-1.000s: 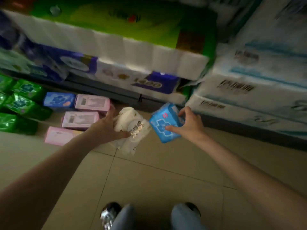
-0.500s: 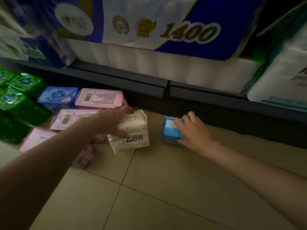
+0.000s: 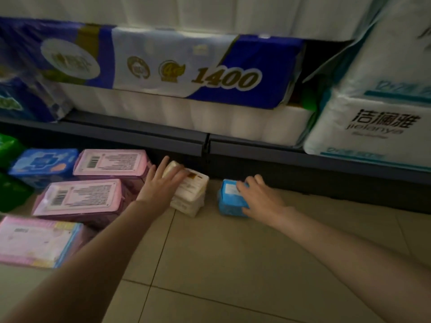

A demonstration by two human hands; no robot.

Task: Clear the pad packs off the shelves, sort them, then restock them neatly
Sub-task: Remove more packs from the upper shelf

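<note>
Both hands are down on the floor tiles by the shelf base, the left hand spread flat with straight fingers pressing the white pack beside the pink packs, the right hand curled over the small blue pack, gripping it.

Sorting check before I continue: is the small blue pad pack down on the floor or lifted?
Down: small blue pad pack rests on the tiled floor under the right hand.

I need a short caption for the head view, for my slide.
Left hand presses a white pad pack and right hand a small blue pack onto the floor beside sorted pink packs.
</note>
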